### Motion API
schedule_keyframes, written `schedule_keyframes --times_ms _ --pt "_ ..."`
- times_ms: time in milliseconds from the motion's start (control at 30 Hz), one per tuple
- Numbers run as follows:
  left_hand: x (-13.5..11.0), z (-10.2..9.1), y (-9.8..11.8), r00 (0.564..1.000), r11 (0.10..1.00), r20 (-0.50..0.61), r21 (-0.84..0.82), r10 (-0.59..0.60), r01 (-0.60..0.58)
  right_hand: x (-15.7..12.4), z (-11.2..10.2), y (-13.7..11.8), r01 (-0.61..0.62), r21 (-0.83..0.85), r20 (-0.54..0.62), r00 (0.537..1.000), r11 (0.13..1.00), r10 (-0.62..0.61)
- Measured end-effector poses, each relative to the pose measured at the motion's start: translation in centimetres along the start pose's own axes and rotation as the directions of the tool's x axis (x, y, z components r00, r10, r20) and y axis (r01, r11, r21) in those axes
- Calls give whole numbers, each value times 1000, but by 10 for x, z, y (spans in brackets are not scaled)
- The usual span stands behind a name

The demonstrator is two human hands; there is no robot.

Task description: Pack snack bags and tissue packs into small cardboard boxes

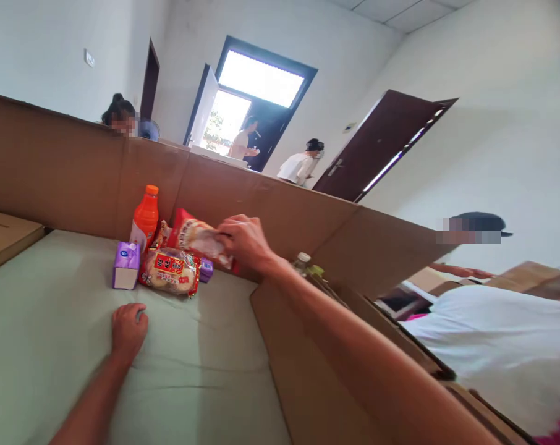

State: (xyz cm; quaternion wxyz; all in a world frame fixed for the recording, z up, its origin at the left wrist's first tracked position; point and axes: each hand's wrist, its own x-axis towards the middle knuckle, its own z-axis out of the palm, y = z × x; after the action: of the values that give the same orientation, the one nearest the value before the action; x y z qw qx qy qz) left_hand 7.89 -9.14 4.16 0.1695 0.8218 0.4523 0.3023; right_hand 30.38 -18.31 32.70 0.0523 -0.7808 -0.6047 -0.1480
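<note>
With bent fingers, my right hand (247, 238) grips the right end of a red and white snack bag (196, 238), which tilts down to the right above the other goods. My left hand (129, 327) is low over the pale green cloth, loosely curled with a gap between thumb and finger, and holds nothing. Just beyond it stands a purple and white tissue pack (126, 266). Behind that is an orange bottle (145, 216) with an orange cap. A clear, red-labelled bag of round baked goods (171, 272) leans in front, partly hiding another purple pack (206, 270).
A cardboard wall (238, 188) runs behind the goods, and a cardboard panel (298, 346) borders the cloth (178, 371) on the right. A clear bottle top (302, 259) shows beyond my right forearm. A person in a cap (481, 225) is at the right; others are behind the wall.
</note>
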Motion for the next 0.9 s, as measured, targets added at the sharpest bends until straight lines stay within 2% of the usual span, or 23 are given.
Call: schedule_keyframes --times_ms 100,200,267,333,400,500,567,667,733,800,900 --pt "-2 3 -1 1000 1000 3 11 3 -3 54 33 -42 94 30 -27 995 995 -93" --pt "-3 4 -1 1000 1000 4 13 -5 5 90 53 -64 125 37 -49 991 991 -123" --pt "-2 4 -1 1000 1000 3 8 -11 11 95 58 -65 125 29 -52 991 992 -124" --pt "-1 3 -1 1000 1000 1 4 -13 13 84 57 -56 129 14 -35 991 992 -128" --pt "2 1 0 1000 1000 -2 3 -12 12 56 50 -38 130 0 -6 992 992 -130" --pt "6 -3 0 1000 1000 -13 6 -3 3 -2 32 3 97 -11 24 995 995 -97" --pt "8 -7 1 1000 1000 -29 12 2 -1 -47 17 41 35 -9 20 999 999 -35" --pt "12 -14 2 999 1000 -53 29 10 -8 -117 -6 106 -139 1 -13 990 990 139" --pt "15 -20 4 998 999 -52 47 22 -19 -165 -18 150 -292 12 -33 956 956 293" --pt "18 -25 6 999 997 -40 76 32 -29 -214 -27 189 -444 32 -35 895 895 445" --pt "23 -29 11 999 989 -7 143 36 -34 -285 -29 227 -612 79 14 790 787 613"
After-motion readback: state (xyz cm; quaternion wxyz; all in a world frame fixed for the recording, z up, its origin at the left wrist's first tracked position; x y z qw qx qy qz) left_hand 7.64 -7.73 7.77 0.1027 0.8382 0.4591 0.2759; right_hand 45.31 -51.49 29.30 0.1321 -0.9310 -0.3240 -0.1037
